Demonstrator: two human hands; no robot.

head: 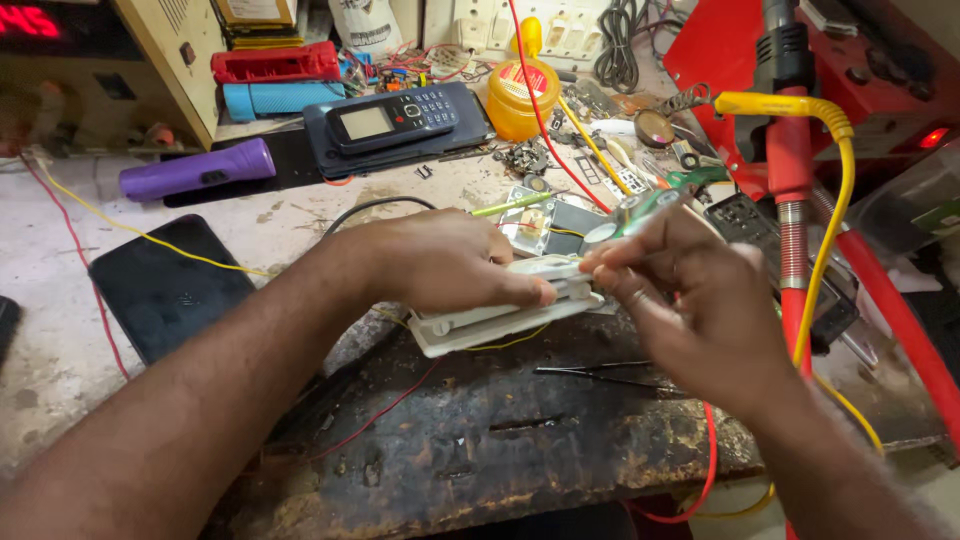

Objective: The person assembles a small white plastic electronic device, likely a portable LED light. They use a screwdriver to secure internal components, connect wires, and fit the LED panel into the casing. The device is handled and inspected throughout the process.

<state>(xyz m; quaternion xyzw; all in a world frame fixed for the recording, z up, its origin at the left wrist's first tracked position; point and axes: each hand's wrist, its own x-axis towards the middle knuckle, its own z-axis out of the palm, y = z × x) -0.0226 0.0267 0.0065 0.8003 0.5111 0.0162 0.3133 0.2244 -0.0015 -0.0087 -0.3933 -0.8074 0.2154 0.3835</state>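
Head view: a white plastic casing (500, 318) is held down on the near scorched wooden block (480, 430) by the left hand (440, 262), fingers closed over its top. The casing's right end is pinched by the right hand (690, 300), closed around a green-handled tool (645, 208). Tweezers (600, 374) lie just beside it on the right. A black keypad phone (395, 118) and purple torch (200, 168) are seen far left.

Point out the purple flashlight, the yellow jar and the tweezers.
Purple flashlight (197, 169), head view, middle of its barrel.
Yellow jar (522, 100), head view, its side wall.
Tweezers (600, 374), head view, middle of the dark arms.
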